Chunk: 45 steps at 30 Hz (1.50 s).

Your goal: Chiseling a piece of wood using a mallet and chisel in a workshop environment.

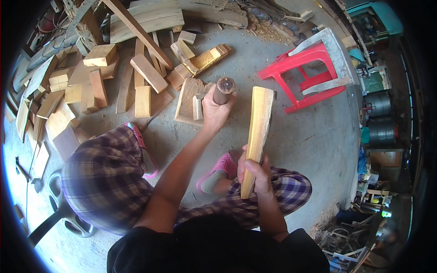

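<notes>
My left hand (216, 110) is wrapped round a thick, round wooden handle (225, 87), seen nearly end-on with a dark worn top. Whatever lies under that fist is hidden. Just beneath and beside it on the floor is a squarish wood block (186, 102) with a small pale offcut (197, 108) on it. In my right hand (257, 175) a long yellowish wood piece (260, 123) with a rough greyish edge is gripped near its lower end. It points up and away from me, above my right knee, apart from the left hand.
Many cut wood blocks (100, 54) and boards lie piled at the left and far left. A red plastic stool (296, 75) with a grey slab on it lies tipped at the far right. A black-and-grey wheel-like base (79, 227) stands beside my left leg.
</notes>
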Motion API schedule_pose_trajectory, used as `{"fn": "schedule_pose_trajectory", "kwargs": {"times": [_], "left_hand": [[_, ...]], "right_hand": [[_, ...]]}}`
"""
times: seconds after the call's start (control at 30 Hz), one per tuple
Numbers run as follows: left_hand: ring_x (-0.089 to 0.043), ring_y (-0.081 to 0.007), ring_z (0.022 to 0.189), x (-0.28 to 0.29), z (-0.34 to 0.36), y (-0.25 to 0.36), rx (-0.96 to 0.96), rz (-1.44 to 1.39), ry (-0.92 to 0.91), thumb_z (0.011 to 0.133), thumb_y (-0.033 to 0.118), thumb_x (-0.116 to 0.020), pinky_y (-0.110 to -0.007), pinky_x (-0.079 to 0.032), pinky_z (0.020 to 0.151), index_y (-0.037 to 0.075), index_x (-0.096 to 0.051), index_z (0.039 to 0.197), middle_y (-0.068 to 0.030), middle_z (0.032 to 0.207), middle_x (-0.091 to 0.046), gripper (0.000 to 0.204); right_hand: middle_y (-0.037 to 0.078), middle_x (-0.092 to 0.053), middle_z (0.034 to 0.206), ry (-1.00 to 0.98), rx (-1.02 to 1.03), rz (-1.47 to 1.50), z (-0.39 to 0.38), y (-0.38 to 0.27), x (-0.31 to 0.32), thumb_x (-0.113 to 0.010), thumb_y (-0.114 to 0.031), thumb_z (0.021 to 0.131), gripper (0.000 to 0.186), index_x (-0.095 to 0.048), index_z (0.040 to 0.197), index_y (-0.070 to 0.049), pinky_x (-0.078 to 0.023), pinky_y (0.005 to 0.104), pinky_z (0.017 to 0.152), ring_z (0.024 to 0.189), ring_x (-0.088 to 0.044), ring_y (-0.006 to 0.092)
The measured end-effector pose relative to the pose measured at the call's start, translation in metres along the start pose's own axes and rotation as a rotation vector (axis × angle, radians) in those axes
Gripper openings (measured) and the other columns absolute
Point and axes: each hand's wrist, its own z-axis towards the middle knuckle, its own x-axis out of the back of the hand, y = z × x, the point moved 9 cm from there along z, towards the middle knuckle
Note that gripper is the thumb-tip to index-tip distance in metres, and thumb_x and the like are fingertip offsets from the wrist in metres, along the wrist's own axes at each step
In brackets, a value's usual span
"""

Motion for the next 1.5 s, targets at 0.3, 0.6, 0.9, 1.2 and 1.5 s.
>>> {"fn": "schedule_pose_trajectory", "kwargs": {"times": [0.3, 0.6, 0.9, 1.2, 1.5], "left_hand": [[-0.059, -0.0099, 0.08, 0.002, 0.005, -0.019, -0.03, -0.048, 0.005, 0.08, 0.006, -0.071, -0.031, -0.05, 0.076, 0.001, -0.063, 0.097, -0.0038, 0.084, -0.067, 0.019], [-0.057, -0.0064, 0.071, 0.0, 0.002, -0.005, -0.018, -0.205, -0.014, 0.081, 0.007, -0.078, -0.028, -0.05, 0.066, 0.007, -0.061, 0.091, 0.0025, 0.078, -0.064, 0.02], [-0.047, -0.0057, 0.056, 0.025, 0.012, -0.013, 0.079, -0.365, 0.178, 0.078, 0.003, -0.078, -0.023, -0.039, 0.052, 0.013, -0.052, 0.078, 0.0061, 0.067, -0.051, 0.029], [-0.045, -0.0062, 0.057, 0.043, 0.012, -0.009, 0.092, -0.265, 0.312, 0.081, 0.008, -0.075, -0.027, -0.037, 0.054, 0.01, -0.052, 0.068, 0.0042, 0.064, -0.051, 0.027], [-0.061, -0.0094, 0.064, 0.009, 0.009, -0.016, -0.033, 0.125, 0.036, 0.087, 0.01, -0.071, -0.024, -0.049, 0.058, 0.01, -0.063, 0.097, -0.0019, 0.078, -0.065, 0.013]], "right_hand": [[0.006, -0.056, 0.088, -0.045, -0.098, -0.123, 0.0, 0.015, -0.012, -0.07, -0.013, 0.084, 0.062, -0.037, 0.133, 0.002, -0.049, 0.0254, 0.057, 0.066, -0.058, 0.0105], [0.006, -0.057, 0.094, -0.022, -0.044, -0.254, 0.001, 0.025, -0.007, -0.072, -0.015, 0.083, 0.06, -0.041, 0.131, 0.002, -0.049, 0.0318, 0.07, 0.075, -0.058, 0.0146], [0.008, -0.062, 0.102, -0.106, 0.035, -0.818, 0.001, 0.042, -0.02, -0.079, -0.021, 0.082, 0.057, -0.047, 0.125, 0.0, -0.05, 0.0333, 0.083, 0.092, -0.061, 0.015], [0.022, -0.064, 0.097, -0.186, -0.056, -0.835, -0.004, 0.043, -0.039, -0.079, -0.035, 0.079, 0.062, -0.046, 0.118, 0.0, -0.048, 0.0433, 0.082, 0.091, -0.066, 0.0336], [0.015, -0.063, 0.101, -0.124, 0.196, -0.643, -0.007, 0.01, -0.034, -0.081, -0.025, 0.077, 0.059, -0.048, 0.118, 0.002, -0.049, 0.0352, 0.08, 0.092, -0.062, 0.0231]]}}
